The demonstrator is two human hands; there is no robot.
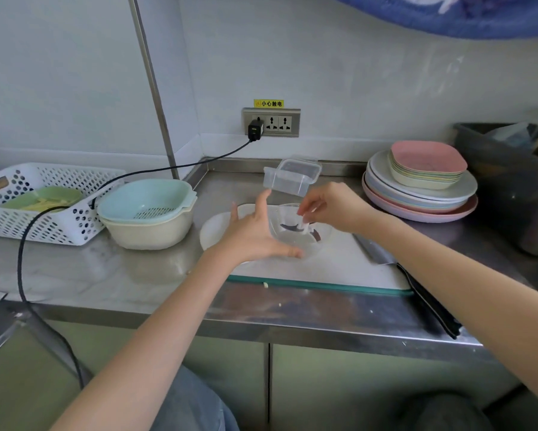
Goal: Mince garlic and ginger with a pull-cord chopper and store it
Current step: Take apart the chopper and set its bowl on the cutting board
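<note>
The clear chopper bowl (305, 247) sits on the white cutting board (339, 269), with dark curved blades (289, 227) inside it. My left hand (252, 231) cups the bowl's left side, fingers spread and thumb under its near rim. My right hand (333, 209) reaches in from the right and pinches the top of the blade shaft above the bowl. A clear rectangular storage container (292, 177) stands just behind the bowl. I cannot make out any garlic or ginger in the bowl.
A knife (373, 251) lies on the board's right side. A white round disc (213, 231) rests left of the bowl. Further left are a blue colander in a cream bowl (149, 209) and a white basket (44, 194). Stacked plates (423, 188) and a dark bin (510, 181) stand right.
</note>
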